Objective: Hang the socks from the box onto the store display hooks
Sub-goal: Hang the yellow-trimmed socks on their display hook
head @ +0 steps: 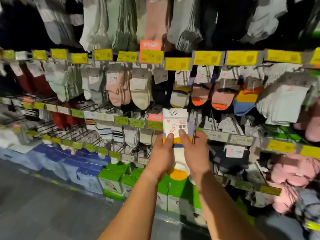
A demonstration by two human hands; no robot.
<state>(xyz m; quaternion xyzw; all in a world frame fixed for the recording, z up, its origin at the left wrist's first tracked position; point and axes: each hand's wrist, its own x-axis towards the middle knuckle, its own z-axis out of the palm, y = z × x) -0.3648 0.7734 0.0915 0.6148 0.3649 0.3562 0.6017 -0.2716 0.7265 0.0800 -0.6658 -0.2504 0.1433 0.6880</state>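
Two hands, left (pixel 161 154) and right (pixel 194 151), hold one sock pack (pixel 175 124) between them. Two pink sale tags (pixel 150 45) show above the hands. Yellow price tags (pixel 207 58) and hanging socks (pixel 140 91) are too many and too blurred to count.

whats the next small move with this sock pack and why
Probably lift the sock pack a little and push its top hanger onto a hook in the row just behind it. Both the left hand and the right hand pinch the pack by its card, upright and facing the display, with its top near the price tags. Whether the hanger has already caught a hook cannot be told.
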